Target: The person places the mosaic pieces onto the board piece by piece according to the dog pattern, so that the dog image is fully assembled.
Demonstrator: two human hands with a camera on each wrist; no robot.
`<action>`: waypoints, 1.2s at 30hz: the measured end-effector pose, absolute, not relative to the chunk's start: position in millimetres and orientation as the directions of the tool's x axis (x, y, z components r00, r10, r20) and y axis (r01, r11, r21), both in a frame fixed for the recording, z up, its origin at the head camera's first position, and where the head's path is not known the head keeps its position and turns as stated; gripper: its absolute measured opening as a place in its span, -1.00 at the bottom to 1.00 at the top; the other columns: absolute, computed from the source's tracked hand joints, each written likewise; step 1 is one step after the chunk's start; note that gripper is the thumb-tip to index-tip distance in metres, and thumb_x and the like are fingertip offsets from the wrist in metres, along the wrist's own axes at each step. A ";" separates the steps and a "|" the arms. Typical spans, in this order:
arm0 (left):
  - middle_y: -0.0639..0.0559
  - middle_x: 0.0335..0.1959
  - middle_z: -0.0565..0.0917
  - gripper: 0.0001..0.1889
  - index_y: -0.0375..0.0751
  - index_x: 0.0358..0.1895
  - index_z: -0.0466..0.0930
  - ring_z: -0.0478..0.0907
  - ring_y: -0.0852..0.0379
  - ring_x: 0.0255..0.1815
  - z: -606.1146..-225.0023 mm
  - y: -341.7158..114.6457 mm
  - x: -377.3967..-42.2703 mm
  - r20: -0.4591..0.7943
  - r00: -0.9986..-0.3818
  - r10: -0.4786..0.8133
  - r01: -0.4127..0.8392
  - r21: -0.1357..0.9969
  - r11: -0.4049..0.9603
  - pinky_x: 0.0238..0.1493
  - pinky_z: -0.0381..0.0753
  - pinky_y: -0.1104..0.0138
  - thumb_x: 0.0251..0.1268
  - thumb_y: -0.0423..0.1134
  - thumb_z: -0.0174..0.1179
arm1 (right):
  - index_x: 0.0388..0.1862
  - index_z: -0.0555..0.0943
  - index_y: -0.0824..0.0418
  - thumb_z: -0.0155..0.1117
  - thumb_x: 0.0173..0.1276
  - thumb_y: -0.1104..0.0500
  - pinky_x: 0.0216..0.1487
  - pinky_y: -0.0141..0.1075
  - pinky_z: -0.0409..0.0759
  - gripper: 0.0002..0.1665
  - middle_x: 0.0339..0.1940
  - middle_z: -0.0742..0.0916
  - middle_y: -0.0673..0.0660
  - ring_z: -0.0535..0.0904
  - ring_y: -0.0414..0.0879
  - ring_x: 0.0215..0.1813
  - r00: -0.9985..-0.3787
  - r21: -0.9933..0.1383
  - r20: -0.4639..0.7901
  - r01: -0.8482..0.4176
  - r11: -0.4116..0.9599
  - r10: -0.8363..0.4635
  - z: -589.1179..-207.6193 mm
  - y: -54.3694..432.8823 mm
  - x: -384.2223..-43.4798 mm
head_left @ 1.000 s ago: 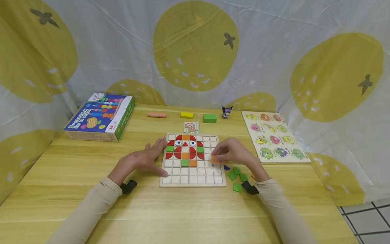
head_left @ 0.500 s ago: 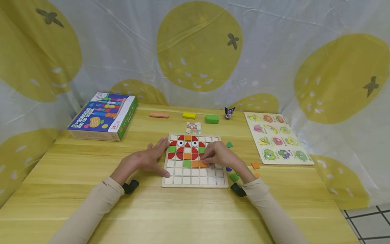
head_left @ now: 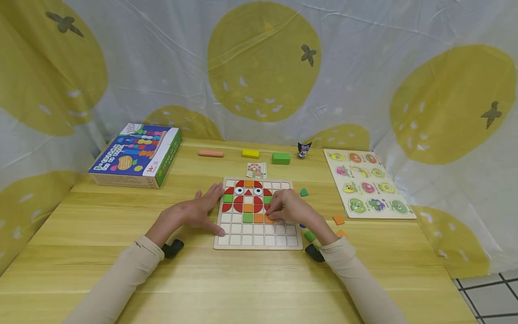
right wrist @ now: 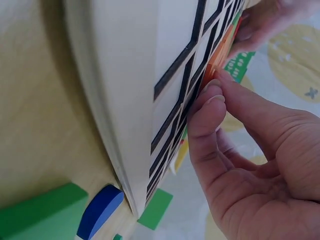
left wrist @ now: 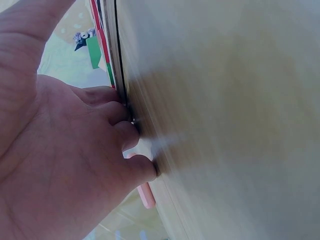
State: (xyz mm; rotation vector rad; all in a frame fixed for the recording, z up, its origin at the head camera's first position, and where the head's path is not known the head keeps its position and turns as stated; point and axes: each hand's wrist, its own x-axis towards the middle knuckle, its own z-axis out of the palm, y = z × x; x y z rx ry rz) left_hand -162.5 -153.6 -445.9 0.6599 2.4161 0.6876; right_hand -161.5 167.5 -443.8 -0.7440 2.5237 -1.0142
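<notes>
A wooden grid board lies on the table, with red, green, orange and white pieces forming a picture in its upper left part. My left hand rests at the board's left edge, thumb and fingers spread; in the left wrist view its fingertips touch the side and tabletop. With thumb and fingertips, my right hand pinches an orange square tile in a cell beside another orange tile. In the right wrist view that tile sits at the thumb tip, partly hidden by the fingers.
Right of the board lie loose green, orange and blue pieces, some under my right forearm. A picture card lies behind the board. Farther out are a box, several blocks, a figurine and a fruit puzzle.
My right hand has carried the orange tile leftward from the board's right side into a cell in the row under the red shapes. The left hand has stayed in place.
</notes>
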 end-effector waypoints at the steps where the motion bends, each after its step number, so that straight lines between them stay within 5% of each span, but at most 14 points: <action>1: -0.31 0.80 -0.36 0.41 -0.39 0.76 -0.26 -0.44 -0.30 0.80 -446.1 -153.3 -162.7 -0.356 -0.736 0.576 0.302 0.589 0.750 0.69 -0.41 -0.31 0.18 0.18 0.61 | -0.24 0.91 0.28 0.58 0.33 0.38 -0.35 -0.42 0.61 -0.94 -0.33 0.74 0.01 0.59 -0.17 -0.31 -0.815 -0.709 -0.099 -0.345 0.615 -0.571 -444.2 167.5 -161.3; 11: -0.31 0.80 -0.37 0.41 -0.39 0.76 -0.27 -0.45 -0.30 0.80 -447.3 -153.6 -162.7 -0.356 -0.733 0.579 0.301 0.594 0.746 0.68 -0.43 -0.32 0.18 0.20 0.60 | -0.14 0.90 0.23 0.55 0.42 0.26 -0.20 -0.34 0.67 -0.91 -0.28 0.78 -0.02 0.63 -0.17 -0.24 -0.800 -0.679 -0.026 -0.427 0.598 -0.600 -440.2 184.5 -167.9; 20: -0.31 0.80 -0.36 0.41 -0.37 0.77 -0.28 -0.44 -0.32 0.80 -445.1 -152.0 -162.6 -0.364 -0.735 0.572 0.297 0.586 0.754 0.68 -0.39 -0.34 0.19 0.22 0.59 | 0.10 0.80 0.38 0.56 0.39 0.31 -0.20 -0.24 0.71 -0.67 -0.15 0.82 0.20 0.71 0.01 -0.18 -0.859 -0.664 0.081 -0.425 0.615 -0.506 -429.2 251.9 -190.2; 27: -0.30 0.80 -0.37 0.41 -0.36 0.77 -0.28 -0.44 -0.33 0.80 -443.7 -151.9 -162.1 -0.372 -0.736 0.565 0.287 0.584 0.759 0.68 -0.38 -0.33 0.19 0.22 0.59 | 0.20 0.74 0.43 0.55 0.35 0.40 -0.05 -0.08 0.76 -0.57 -0.03 0.77 0.31 0.69 0.09 -0.11 -0.878 -0.659 0.034 -0.378 0.650 -0.477 -441.5 281.3 -201.5; 36: -0.30 0.80 -0.37 0.42 -0.35 0.77 -0.28 -0.44 -0.34 0.80 -445.0 -152.0 -162.7 -0.368 -0.737 0.567 0.286 0.590 0.755 0.68 -0.39 -0.34 0.17 0.22 0.60 | 0.23 0.73 0.42 0.50 0.40 0.41 0.03 -0.08 0.72 -0.57 -0.14 0.72 0.24 0.67 0.10 -0.08 -0.886 -0.618 -0.063 -0.327 0.715 -0.459 -453.0 288.8 -207.3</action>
